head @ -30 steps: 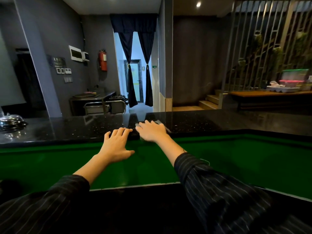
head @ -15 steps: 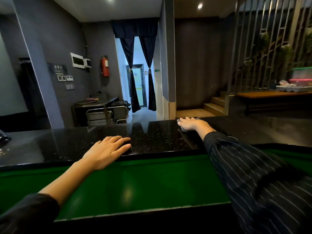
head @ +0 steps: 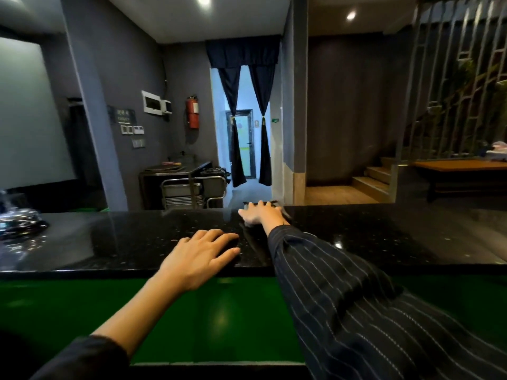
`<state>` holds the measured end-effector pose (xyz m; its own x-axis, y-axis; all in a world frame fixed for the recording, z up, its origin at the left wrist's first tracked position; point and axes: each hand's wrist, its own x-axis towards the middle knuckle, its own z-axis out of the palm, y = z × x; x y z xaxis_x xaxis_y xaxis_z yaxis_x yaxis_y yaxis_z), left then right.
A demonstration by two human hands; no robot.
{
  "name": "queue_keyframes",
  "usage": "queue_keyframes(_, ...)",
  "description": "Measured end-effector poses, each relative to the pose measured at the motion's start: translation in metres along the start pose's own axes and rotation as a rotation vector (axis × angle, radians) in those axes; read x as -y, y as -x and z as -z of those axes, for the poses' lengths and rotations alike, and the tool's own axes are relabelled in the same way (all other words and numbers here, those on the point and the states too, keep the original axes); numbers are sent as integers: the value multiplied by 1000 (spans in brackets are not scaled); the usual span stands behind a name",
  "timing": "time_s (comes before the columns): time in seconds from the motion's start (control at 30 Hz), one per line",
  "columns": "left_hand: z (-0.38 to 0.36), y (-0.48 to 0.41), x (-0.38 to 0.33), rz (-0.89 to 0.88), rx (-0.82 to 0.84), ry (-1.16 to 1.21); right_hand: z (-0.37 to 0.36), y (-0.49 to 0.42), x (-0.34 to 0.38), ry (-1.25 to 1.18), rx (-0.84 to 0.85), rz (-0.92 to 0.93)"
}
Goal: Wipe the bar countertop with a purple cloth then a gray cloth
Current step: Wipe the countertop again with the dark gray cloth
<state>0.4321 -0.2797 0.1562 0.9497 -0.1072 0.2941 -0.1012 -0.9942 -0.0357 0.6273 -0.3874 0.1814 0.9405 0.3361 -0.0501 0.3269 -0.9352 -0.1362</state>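
Wiping in progress: the right hand point(head: 260, 215), fingers spread flat, presses a dark cloth point(head: 270, 203) against the far edge of the black bar countertop point(head: 356, 231). Its colour is hard to judge in the dim light, possibly gray. The left hand point(head: 200, 256) rests open, holding nothing, near the front edge. Which pass this is cannot be told; much of the counter remains to cover.

The countertop point(head: 356, 237) is black polished stone flecked with pale specks, glossy and reflective; it runs level across the whole view, with a green surface below its near edge; the cloth point(head: 275, 203) is dark, its colour unclear in this light; it lies flat at the counter's far edge, mostly hidden, only a strip showing past the fingers pressed on it.
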Motion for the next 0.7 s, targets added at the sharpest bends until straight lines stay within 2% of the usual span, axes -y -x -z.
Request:
queue_keyframes(0.1,3,1,0,5,25,3,-8,0,34,39,56,153)
queue_keyframes(0.27,14,15,28,-76,61,108,-7,5,15,-27,80,205)
queue_keyframes(0.4,32,45,104,-17,-19,6,-3,-9,-14,-1,80,136)
queue_keyframes(0.5,32,64,161,96,23,40,-2,-9,-6,34,57,46)
queue_keyframes(0.6,23,73,177,111,76,110,-1,-9,19,23,33,-95)
queue_keyframes(0.7,16,69,179,79,67,80,-6,-24,61,10,72,-109)
